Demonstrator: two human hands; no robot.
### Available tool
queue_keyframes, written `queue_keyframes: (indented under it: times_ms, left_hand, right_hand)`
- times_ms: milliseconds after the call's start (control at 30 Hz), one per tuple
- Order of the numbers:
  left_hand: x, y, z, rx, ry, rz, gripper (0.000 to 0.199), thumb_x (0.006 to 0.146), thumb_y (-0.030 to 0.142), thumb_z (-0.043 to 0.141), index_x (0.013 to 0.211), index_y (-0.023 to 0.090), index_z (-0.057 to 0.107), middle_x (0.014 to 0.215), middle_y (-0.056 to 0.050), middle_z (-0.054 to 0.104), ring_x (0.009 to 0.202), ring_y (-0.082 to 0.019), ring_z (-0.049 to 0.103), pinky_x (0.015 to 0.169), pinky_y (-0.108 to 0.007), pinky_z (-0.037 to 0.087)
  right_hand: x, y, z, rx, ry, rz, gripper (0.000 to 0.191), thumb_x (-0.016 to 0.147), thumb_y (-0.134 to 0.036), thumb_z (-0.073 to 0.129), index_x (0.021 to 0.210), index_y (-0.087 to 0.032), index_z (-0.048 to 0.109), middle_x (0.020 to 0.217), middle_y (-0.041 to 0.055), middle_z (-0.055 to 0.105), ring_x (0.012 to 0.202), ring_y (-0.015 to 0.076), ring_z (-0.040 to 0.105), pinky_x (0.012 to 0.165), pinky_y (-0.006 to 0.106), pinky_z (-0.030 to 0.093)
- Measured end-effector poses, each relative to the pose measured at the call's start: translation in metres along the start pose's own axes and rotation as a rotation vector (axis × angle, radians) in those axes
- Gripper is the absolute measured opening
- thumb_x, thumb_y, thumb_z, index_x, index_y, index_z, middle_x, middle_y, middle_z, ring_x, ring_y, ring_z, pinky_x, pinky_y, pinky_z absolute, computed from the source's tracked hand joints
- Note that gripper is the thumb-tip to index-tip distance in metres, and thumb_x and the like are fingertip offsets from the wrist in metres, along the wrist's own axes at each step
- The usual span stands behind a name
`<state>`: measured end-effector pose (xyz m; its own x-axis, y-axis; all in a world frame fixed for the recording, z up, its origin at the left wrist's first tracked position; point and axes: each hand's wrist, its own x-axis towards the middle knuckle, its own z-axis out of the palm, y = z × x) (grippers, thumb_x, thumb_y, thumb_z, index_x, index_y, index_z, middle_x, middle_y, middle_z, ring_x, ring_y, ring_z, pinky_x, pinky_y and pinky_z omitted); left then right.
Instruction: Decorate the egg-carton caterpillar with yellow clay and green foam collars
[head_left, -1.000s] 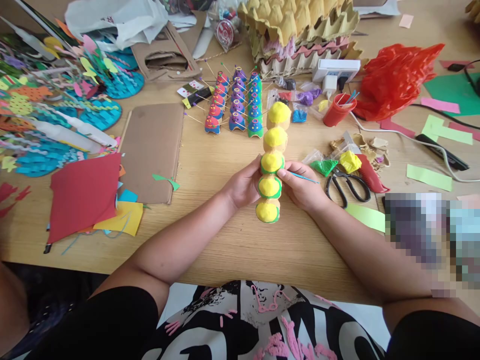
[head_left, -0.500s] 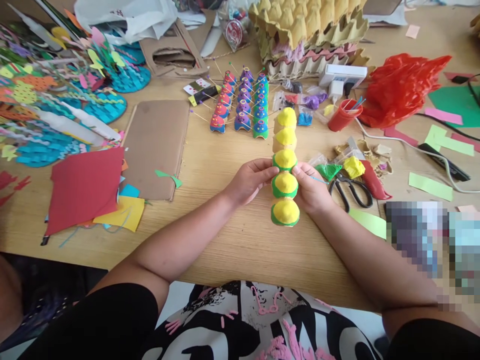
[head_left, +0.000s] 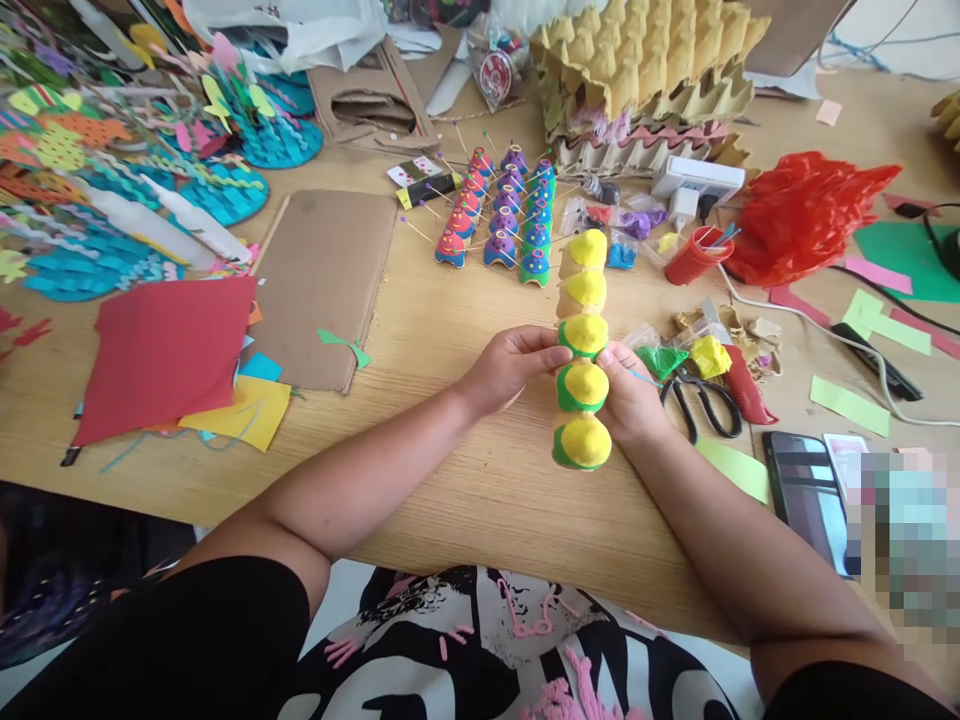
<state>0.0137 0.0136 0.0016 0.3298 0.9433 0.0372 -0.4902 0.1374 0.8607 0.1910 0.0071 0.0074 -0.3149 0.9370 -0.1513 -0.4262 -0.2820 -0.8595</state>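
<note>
Between my two hands I hold a strip of egg carton (head_left: 583, 386), a row of several bumps with yellow tops; the three nearest me have green lower edges, the far two show bare carton. My left hand (head_left: 512, 368) pinches its left side at the middle, thumb on top. On the right side my right hand (head_left: 636, 392) grips it the same way, and a thin blue stick (head_left: 637, 374) pokes out by those fingers. Beyond the strip stand three finished-looking caterpillars: a red one (head_left: 460, 220), a purple one (head_left: 504, 215) and a blue-green one (head_left: 538, 225), with pin-like feelers.
Right of my hands lie black-handled scissors (head_left: 701, 405), yellow clay (head_left: 709, 356), green clay (head_left: 661, 360) and a phone (head_left: 806, 495). Farther back are a red cup (head_left: 694, 258), a red plastic bag (head_left: 814, 220) and stacked egg trays (head_left: 645, 60). Cardboard (head_left: 322, 290) and red paper (head_left: 169, 360) lie left.
The view has shifted, so most table things sit slightly farther right. The egg carton strip is tilted a little, showing more of its green left side. Both hands keep their hold.
</note>
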Motion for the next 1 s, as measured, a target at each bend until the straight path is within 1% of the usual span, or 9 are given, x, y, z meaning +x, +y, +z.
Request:
queue_keyframes:
  times_ms: [100, 167, 267, 367, 500, 633, 700, 867, 1000]
  left_hand:
    - [-0.001, 0.0035, 0.0045, -0.071, 0.008, -0.039, 0.043, 0.071, 0.057, 0.095, 0.087, 0.019, 0.085, 0.082, -0.002, 0.078, 0.078, -0.013, 0.068, 0.075, -0.027, 0.052]
    - [-0.0015, 0.005, 0.0061, -0.083, 0.027, -0.046, 0.042, 0.071, 0.057, 0.095, 0.085, 0.019, 0.084, 0.081, -0.002, 0.077, 0.077, -0.012, 0.067, 0.075, -0.026, 0.05]
    - [-0.0014, 0.0061, 0.0066, -0.081, 0.048, -0.058, 0.043, 0.07, 0.057, 0.096, 0.084, 0.018, 0.083, 0.081, -0.002, 0.077, 0.078, -0.012, 0.068, 0.078, -0.028, 0.052]
    - [-0.0008, 0.0061, 0.0062, -0.087, 0.056, -0.057, 0.044, 0.069, 0.058, 0.096, 0.082, 0.018, 0.082, 0.081, -0.002, 0.077, 0.079, -0.014, 0.069, 0.082, -0.03, 0.053]
    - [-0.0008, 0.0057, 0.0063, -0.144, 0.013, -0.067, 0.045, 0.07, 0.057, 0.096, 0.085, 0.017, 0.081, 0.08, -0.002, 0.076, 0.078, -0.013, 0.07, 0.08, -0.029, 0.054]
    - [-0.001, 0.0038, 0.0053, -0.237, -0.013, -0.095, 0.044, 0.076, 0.058, 0.093, 0.089, 0.017, 0.08, 0.084, -0.002, 0.076, 0.077, -0.012, 0.068, 0.075, -0.026, 0.054]
    - [-0.0007, 0.0023, 0.0045, -0.251, 0.004, -0.095, 0.043, 0.074, 0.055, 0.095, 0.088, 0.017, 0.08, 0.083, -0.001, 0.075, 0.075, -0.011, 0.067, 0.074, -0.025, 0.054]
    - [-0.001, 0.0012, 0.0047, -0.2, 0.049, -0.096, 0.046, 0.068, 0.053, 0.098, 0.088, 0.016, 0.08, 0.084, -0.002, 0.078, 0.078, -0.013, 0.071, 0.077, -0.026, 0.055]
    - [-0.0015, 0.0028, 0.006, -0.196, 0.039, -0.109, 0.047, 0.072, 0.057, 0.095, 0.088, 0.016, 0.078, 0.085, -0.003, 0.078, 0.079, -0.015, 0.071, 0.078, -0.029, 0.056]
  right_hand:
    - [-0.0004, 0.0007, 0.0006, 0.045, 0.022, -0.022, 0.034, 0.067, -0.052, 0.099, 0.082, -0.03, 0.078, 0.077, -0.003, 0.08, 0.073, 0.0198, 0.075, 0.08, 0.044, 0.068]
    - [-0.0003, 0.0014, 0.001, 0.039, 0.025, -0.025, 0.034, 0.067, -0.052, 0.099, 0.081, -0.029, 0.078, 0.078, -0.0022, 0.08, 0.072, 0.0196, 0.074, 0.08, 0.045, 0.068]
    - [0.0003, 0.0019, 0.0011, 0.029, 0.009, -0.017, 0.035, 0.067, -0.053, 0.098, 0.085, -0.03, 0.078, 0.082, -0.0011, 0.081, 0.08, 0.0226, 0.077, 0.084, 0.048, 0.068]
    - [0.0011, 0.0018, 0.0001, 0.024, -0.045, 0.021, 0.039, 0.069, -0.059, 0.094, 0.091, -0.031, 0.079, 0.089, 0.0009, 0.083, 0.093, 0.0266, 0.08, 0.087, 0.049, 0.068]
    - [0.0016, 0.0016, -0.0025, 0.007, -0.044, 0.036, 0.037, 0.073, -0.06, 0.091, 0.094, -0.032, 0.079, 0.089, 0.0004, 0.082, 0.103, 0.0278, 0.079, 0.09, 0.048, 0.067]
    - [0.0012, 0.0009, -0.0015, 0.004, -0.033, 0.028, 0.034, 0.072, -0.059, 0.091, 0.091, -0.033, 0.079, 0.086, -0.0011, 0.081, 0.097, 0.0266, 0.079, 0.09, 0.047, 0.066]
    - [0.0011, 0.0003, 0.0009, 0.002, -0.047, 0.024, 0.034, 0.073, -0.059, 0.09, 0.09, -0.032, 0.079, 0.085, -0.001, 0.081, 0.095, 0.0264, 0.079, 0.09, 0.046, 0.066]
    - [0.002, -0.0002, 0.0043, 0.022, -0.047, 0.022, 0.036, 0.074, -0.063, 0.087, 0.088, -0.032, 0.075, 0.084, -0.0005, 0.081, 0.095, 0.027, 0.078, 0.088, 0.048, 0.066]
    - [0.0025, 0.0012, 0.0018, -0.007, -0.031, 0.026, 0.036, 0.074, -0.061, 0.086, 0.091, -0.032, 0.074, 0.084, 0.0007, 0.08, 0.096, 0.0284, 0.077, 0.087, 0.05, 0.066]
